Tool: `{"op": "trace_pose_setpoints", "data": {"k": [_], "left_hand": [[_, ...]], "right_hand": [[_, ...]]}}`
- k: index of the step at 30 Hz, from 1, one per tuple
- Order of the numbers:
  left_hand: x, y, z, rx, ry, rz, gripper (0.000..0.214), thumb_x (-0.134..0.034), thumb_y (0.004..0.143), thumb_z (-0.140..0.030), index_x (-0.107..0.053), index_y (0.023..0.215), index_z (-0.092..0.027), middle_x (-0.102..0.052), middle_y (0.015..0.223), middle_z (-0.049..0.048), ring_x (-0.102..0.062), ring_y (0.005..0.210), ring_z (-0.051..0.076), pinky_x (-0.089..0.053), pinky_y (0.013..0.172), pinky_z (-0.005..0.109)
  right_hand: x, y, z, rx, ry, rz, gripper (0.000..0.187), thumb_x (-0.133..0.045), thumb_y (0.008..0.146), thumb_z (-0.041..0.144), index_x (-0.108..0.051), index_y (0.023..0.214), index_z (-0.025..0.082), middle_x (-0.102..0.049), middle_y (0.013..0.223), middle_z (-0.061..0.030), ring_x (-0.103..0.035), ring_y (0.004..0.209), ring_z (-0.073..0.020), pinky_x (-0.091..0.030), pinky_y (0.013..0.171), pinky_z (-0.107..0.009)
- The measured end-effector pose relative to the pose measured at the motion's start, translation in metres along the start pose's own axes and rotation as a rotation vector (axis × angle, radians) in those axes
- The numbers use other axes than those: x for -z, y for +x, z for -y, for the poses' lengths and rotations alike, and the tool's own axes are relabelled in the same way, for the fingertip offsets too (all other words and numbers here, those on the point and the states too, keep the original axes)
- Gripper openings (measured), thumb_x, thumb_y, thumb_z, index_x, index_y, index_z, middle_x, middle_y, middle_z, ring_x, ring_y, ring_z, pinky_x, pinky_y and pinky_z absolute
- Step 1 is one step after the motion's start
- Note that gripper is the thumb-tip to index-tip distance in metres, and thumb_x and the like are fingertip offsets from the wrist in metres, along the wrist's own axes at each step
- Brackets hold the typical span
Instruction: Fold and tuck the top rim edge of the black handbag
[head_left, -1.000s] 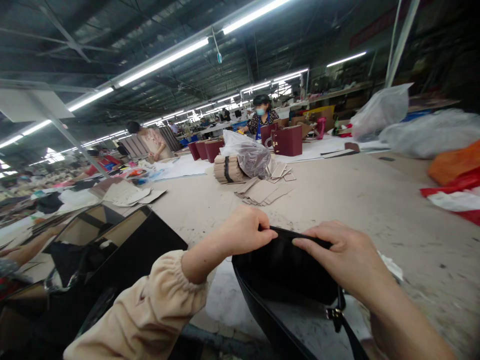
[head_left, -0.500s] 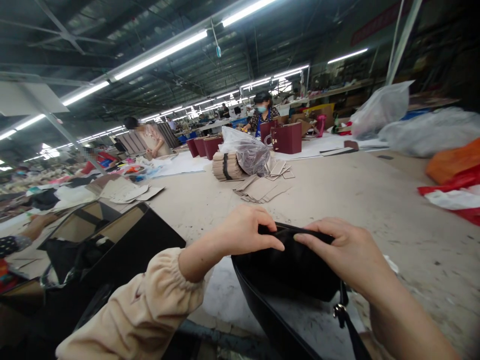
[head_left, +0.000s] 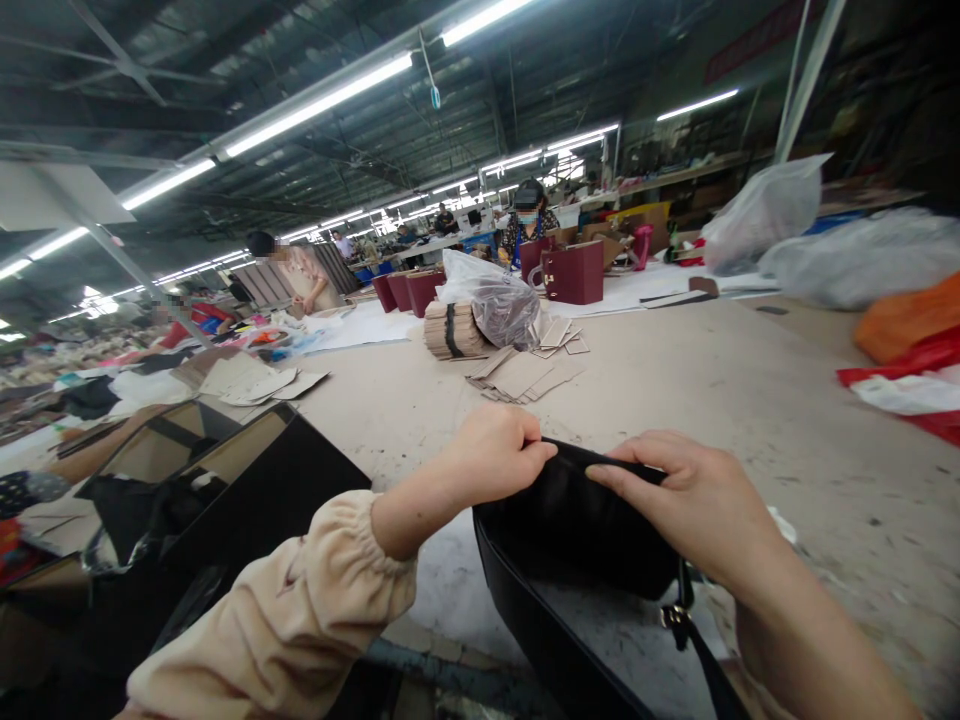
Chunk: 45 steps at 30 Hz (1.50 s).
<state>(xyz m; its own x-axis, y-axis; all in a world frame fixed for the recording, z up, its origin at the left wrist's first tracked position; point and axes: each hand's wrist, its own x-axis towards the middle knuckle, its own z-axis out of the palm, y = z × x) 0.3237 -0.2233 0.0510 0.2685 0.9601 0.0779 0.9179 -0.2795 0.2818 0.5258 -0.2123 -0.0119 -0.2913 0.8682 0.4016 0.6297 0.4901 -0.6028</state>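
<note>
A black handbag [head_left: 592,530] stands open in front of me, with its dark inside showing. My left hand [head_left: 501,455] pinches the far rim between thumb and fingers. A short way to the right, my right hand [head_left: 679,490] grips the same rim, thumb on the inner side and fingers behind. Near my right wrist hangs a black strap [head_left: 705,655] with a small metal buckle [head_left: 673,616]. The bag's lower part runs out of view at the bottom edge.
Black box-like bag pieces [head_left: 262,480] stand at my left, a co-worker's arm [head_left: 112,445] behind them. Ahead lie a strapped stack of card pieces [head_left: 454,332], loose cards [head_left: 521,376] and a plastic bag [head_left: 491,295]. Farther back are maroon bags [head_left: 574,273]; plastic bundles [head_left: 870,258] lie right.
My left thumb and fingers, apart before, have closed on the bag's rim. The right hand keeps its hold. At the far left, the co-worker's arm has shifted.
</note>
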Motion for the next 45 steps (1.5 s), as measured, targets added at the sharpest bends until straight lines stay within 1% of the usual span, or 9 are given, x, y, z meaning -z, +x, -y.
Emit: {"op": "trace_pose_setpoints", "data": {"k": [7, 13, 20, 23, 25, 27, 29, 34, 45], "left_hand": [[-0.001, 0.0, 0.0, -0.001, -0.002, -0.005, 0.026, -0.056, 0.08, -0.032, -0.066, 0.063, -0.015, -0.066, 0.066, 0.0027, -0.053, 0.061, 0.013, -0.035, 0.058, 0.025], [-0.002, 0.001, -0.001, 0.041, 0.007, -0.02, 0.027, -0.056, 0.078, -0.034, -0.065, 0.061, -0.017, -0.061, 0.059, 0.0009, -0.05, 0.057, 0.013, -0.031, 0.054, 0.026], [-0.003, 0.004, 0.0, 0.038, -0.014, -0.013, 0.026, -0.057, 0.079, -0.033, -0.064, 0.06, -0.016, -0.06, 0.059, 0.0007, -0.051, 0.058, 0.013, -0.034, 0.055, 0.025], [0.0, 0.002, 0.007, -0.091, -0.075, 0.019, 0.024, -0.06, 0.079, -0.031, -0.063, 0.06, -0.016, -0.062, 0.065, 0.0012, -0.054, 0.064, 0.013, -0.04, 0.061, 0.023], [0.003, -0.001, 0.013, -0.228, -0.166, 0.06, 0.023, -0.062, 0.079, -0.03, -0.063, 0.062, -0.015, -0.065, 0.078, 0.0027, -0.057, 0.072, 0.012, -0.043, 0.069, 0.022], [0.005, -0.004, 0.017, -0.308, -0.244, 0.091, 0.022, -0.064, 0.078, -0.029, -0.064, 0.062, -0.014, -0.065, 0.089, 0.0039, -0.059, 0.078, 0.012, -0.043, 0.075, 0.021], [0.004, -0.006, 0.018, -0.285, -0.261, 0.086, 0.022, -0.064, 0.078, -0.027, -0.062, 0.061, -0.014, -0.065, 0.09, 0.0036, -0.059, 0.079, 0.012, -0.044, 0.075, 0.021], [-0.001, -0.002, 0.009, -0.129, -0.169, 0.024, 0.024, -0.06, 0.078, -0.024, -0.056, 0.055, -0.015, -0.062, 0.072, 0.0009, -0.055, 0.068, 0.012, -0.042, 0.064, 0.021], [-0.006, 0.006, 0.003, -0.017, -0.111, -0.002, 0.022, -0.057, 0.076, -0.026, -0.059, 0.057, -0.015, -0.063, 0.066, 0.0011, -0.055, 0.063, 0.013, -0.04, 0.061, 0.024]], "right_hand": [[-0.002, 0.002, -0.002, -0.017, -0.02, -0.007, 0.02, -0.064, 0.077, 0.046, -0.071, 0.072, 0.028, -0.067, 0.074, 0.0026, -0.062, 0.074, -0.0171, -0.042, 0.067, -0.03], [0.0, 0.001, -0.001, 0.029, -0.037, -0.025, 0.02, -0.063, 0.078, 0.045, -0.071, 0.071, 0.027, -0.067, 0.071, 0.0023, -0.061, 0.073, -0.017, -0.042, 0.066, -0.03], [0.0, 0.001, -0.003, 0.063, -0.036, -0.036, 0.022, -0.062, 0.079, 0.046, -0.07, 0.07, 0.027, -0.066, 0.071, 0.0015, -0.062, 0.071, -0.017, -0.043, 0.065, -0.03], [-0.001, 0.001, -0.005, 0.023, -0.034, -0.059, 0.023, -0.063, 0.077, 0.048, -0.071, 0.072, 0.027, -0.068, 0.072, 0.0018, -0.062, 0.072, -0.0178, -0.044, 0.065, -0.03], [-0.001, 0.001, -0.005, -0.003, -0.012, -0.039, 0.023, -0.063, 0.076, 0.05, -0.071, 0.073, 0.028, -0.068, 0.072, 0.002, -0.063, 0.071, -0.018, -0.044, 0.065, -0.03], [-0.001, 0.001, -0.004, -0.024, 0.017, -0.005, 0.023, -0.063, 0.076, 0.05, -0.071, 0.074, 0.028, -0.069, 0.073, 0.0027, -0.063, 0.071, -0.0176, -0.044, 0.065, -0.03], [-0.001, 0.001, -0.003, -0.034, 0.033, 0.009, 0.023, -0.064, 0.076, 0.05, -0.071, 0.074, 0.028, -0.069, 0.073, 0.0033, -0.063, 0.07, -0.0169, -0.044, 0.065, -0.029], [-0.001, 0.001, -0.004, -0.018, 0.007, -0.035, 0.023, -0.064, 0.076, 0.048, -0.07, 0.071, 0.027, -0.068, 0.07, 0.0027, -0.062, 0.068, -0.0172, -0.043, 0.063, -0.029], [0.0, 0.002, -0.002, -0.034, 0.006, -0.002, 0.021, -0.064, 0.077, 0.047, -0.069, 0.071, 0.028, -0.067, 0.071, 0.0021, -0.062, 0.072, -0.0189, -0.043, 0.065, -0.03]]}}
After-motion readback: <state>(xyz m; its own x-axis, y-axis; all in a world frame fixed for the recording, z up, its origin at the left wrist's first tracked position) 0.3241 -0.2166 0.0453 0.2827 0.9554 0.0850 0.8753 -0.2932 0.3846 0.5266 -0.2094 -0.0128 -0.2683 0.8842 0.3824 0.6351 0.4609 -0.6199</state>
